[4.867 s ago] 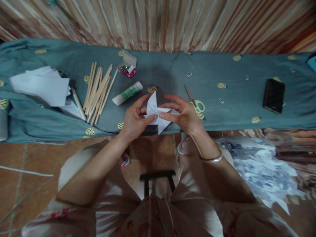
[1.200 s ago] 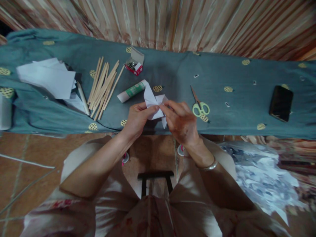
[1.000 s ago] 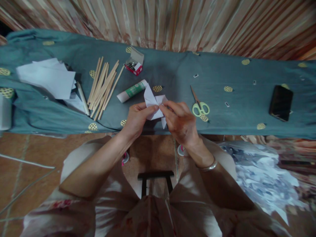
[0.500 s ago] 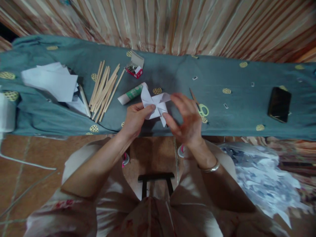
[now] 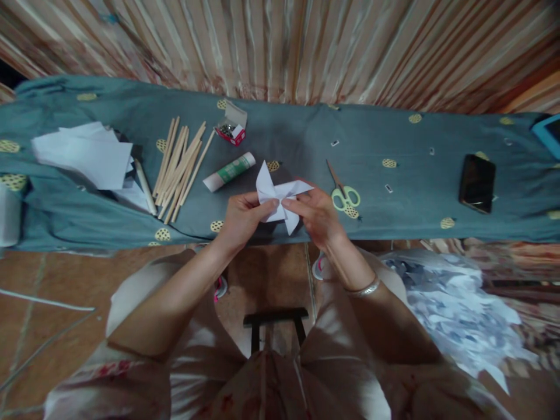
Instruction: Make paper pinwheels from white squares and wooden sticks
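Observation:
A white paper pinwheel point(image 5: 287, 189) with folded-in blades is held between both hands, over the front of the cloth-covered table. My left hand point(image 5: 245, 220) grips its left side, the thumb pressing near the centre. From the right, my right hand point(image 5: 318, 214) pinches it too, its thumb tip close to the left thumb. The fingers behind the paper are hidden. A glue stick point(image 5: 230, 172) with a green label lies just beyond my left hand. Scissors point(image 5: 345, 195) with pale green handles rest to the right of my right hand.
Several wooden sticks point(image 5: 180, 169) lie left of the glue stick, beside a stack of white paper point(image 5: 85, 153). An open red box point(image 5: 231, 131) of small metal pieces stands behind. A black phone point(image 5: 478, 184) lies far right. Paper scraps point(image 5: 459, 309) fill a bag below the table.
My right hand has moved in from the blade edges and its thumb now presses at the pinwheel's centre. My left hand keeps its hold. The view has shifted slightly.

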The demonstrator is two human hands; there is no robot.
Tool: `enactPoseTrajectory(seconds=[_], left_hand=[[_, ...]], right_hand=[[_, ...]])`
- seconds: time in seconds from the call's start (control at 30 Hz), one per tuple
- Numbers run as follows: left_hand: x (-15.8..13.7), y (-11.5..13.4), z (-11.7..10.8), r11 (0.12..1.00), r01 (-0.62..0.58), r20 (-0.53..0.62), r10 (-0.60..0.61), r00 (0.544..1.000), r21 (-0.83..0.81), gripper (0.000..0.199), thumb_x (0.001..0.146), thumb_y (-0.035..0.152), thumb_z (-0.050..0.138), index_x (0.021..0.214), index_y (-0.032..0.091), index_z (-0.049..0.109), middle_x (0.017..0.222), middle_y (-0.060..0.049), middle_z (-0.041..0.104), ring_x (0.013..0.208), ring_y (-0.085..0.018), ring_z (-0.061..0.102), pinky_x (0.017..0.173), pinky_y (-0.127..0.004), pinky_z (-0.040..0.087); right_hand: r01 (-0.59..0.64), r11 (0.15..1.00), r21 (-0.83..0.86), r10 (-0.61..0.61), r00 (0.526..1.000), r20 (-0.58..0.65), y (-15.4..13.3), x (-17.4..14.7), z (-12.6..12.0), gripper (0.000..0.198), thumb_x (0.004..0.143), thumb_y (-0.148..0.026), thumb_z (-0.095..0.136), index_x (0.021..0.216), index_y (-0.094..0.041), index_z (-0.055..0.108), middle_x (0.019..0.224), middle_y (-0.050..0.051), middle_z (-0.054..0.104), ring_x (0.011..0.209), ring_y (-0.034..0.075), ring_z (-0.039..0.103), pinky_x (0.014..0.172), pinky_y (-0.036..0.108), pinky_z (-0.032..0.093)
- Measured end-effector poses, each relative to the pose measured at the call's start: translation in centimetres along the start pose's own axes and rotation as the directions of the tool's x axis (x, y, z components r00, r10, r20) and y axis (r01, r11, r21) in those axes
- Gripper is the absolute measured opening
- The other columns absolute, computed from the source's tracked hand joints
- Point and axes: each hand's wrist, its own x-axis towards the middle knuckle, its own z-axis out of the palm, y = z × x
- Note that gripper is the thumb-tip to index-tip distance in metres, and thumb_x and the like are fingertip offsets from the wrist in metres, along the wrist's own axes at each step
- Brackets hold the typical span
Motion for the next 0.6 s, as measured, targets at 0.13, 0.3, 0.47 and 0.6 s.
enactPoseTrajectory(seconds=[0.13, 0.3, 0.47, 0.6], left_hand=[[-0.12, 0.03, -0.07, 0.999, -0.006, 0.003, 0.006, 1.000, 0.035, 0.021, 0.062, 0.037, 0.083, 0.068, 0.018, 0.077, 0.064, 0.001, 0.067, 0.057, -0.011, 0.052, 0.056, -0.024, 0.040], [0.15, -0.51, -0.45, 0.984, -0.078, -0.002, 0.080, 0.997, 0.160, 0.024, 0.064, 0.037, 0.080, 0.070, 0.015, 0.077, 0.066, 0.000, 0.068, 0.061, -0.013, 0.056, 0.060, -0.024, 0.044], [0.42, -0.78, -0.80, 0.965, -0.122, 0.030, 0.119, 0.992, 0.232, 0.024, 0.067, 0.037, 0.076, 0.070, 0.013, 0.076, 0.063, 0.000, 0.067, 0.060, -0.013, 0.055, 0.057, -0.023, 0.043], [0.39, -0.54, -0.89, 0.981, -0.084, 0.048, 0.076, 0.996, 0.177, 0.024, 0.065, 0.036, 0.078, 0.073, 0.014, 0.077, 0.066, 0.000, 0.070, 0.060, -0.012, 0.057, 0.057, -0.023, 0.045]], right_hand=[[-0.017, 1.000, 0.018, 0.018, 0.999, -0.027, 0.25, 0.17, -0.10, 0.070, 0.052, -0.033, 0.089, 0.112, -0.018, 0.055, 0.079, 0.000, 0.074, 0.073, 0.019, 0.071, 0.072, 0.033, 0.058], [0.017, 0.999, -0.029, -0.018, 0.999, -0.039, 0.80, 0.36, -0.05, 0.068, 0.053, -0.037, 0.088, 0.111, -0.019, 0.057, 0.080, -0.001, 0.074, 0.074, 0.018, 0.071, 0.071, 0.032, 0.058], [0.025, 0.999, -0.036, -0.026, 0.999, -0.034, 0.87, 0.31, 0.04, 0.063, 0.054, -0.036, 0.087, 0.108, -0.021, 0.057, 0.079, -0.002, 0.074, 0.076, 0.018, 0.070, 0.074, 0.032, 0.056], [0.018, 0.997, -0.069, -0.020, 0.999, -0.027, 0.75, 0.24, -0.04, 0.061, 0.054, -0.037, 0.087, 0.105, -0.021, 0.058, 0.077, -0.002, 0.073, 0.074, 0.019, 0.069, 0.072, 0.033, 0.055]])
